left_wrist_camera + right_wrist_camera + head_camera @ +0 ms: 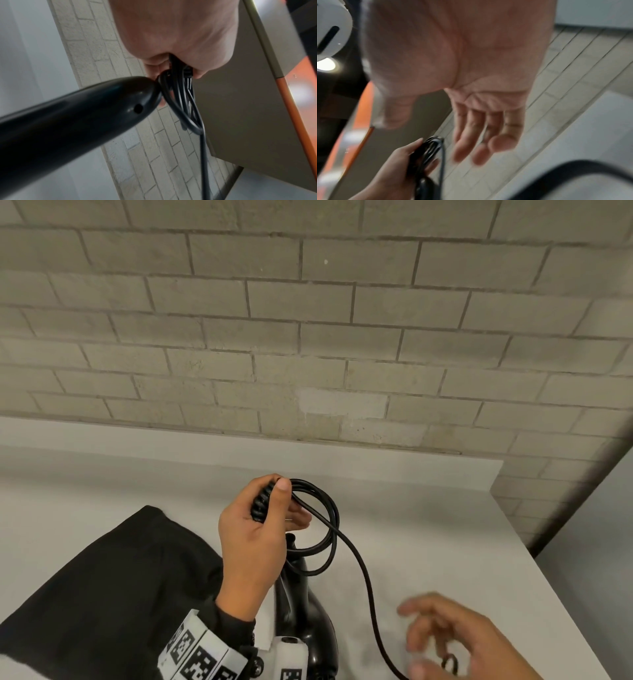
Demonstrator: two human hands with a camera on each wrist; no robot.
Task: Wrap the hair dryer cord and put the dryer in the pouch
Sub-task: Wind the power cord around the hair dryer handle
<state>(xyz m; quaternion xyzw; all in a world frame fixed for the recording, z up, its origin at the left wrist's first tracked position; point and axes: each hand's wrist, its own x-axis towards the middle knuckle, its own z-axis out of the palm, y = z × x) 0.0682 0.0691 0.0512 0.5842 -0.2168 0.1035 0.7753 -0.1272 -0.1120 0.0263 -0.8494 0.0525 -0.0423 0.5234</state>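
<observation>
My left hand point(284, 501) is raised over the white table and grips several loops of the black cord point(325, 529), thumb pressed on top of the bundle. From the loops the black hair dryer point(301, 611) hangs handle-up, partly hidden by my left wrist. In the left wrist view the dryer handle point(77, 115) ends right at the gripped cord point(181, 102). One loose strand point(366, 587) runs down to the bottom edge beside my right hand point(421, 642), which is blurred with fingers spread. In the right wrist view its palm is bare and its fingers point(488, 135) are straight. The black pouch point(102, 594) lies to the left.
The table point(445, 508) ends at a right edge point(555, 577), with floor beyond. A pale brick wall point(308, 337) stands directly behind it. Wrist cameras with printed markers point(198, 655) sit on my left forearm.
</observation>
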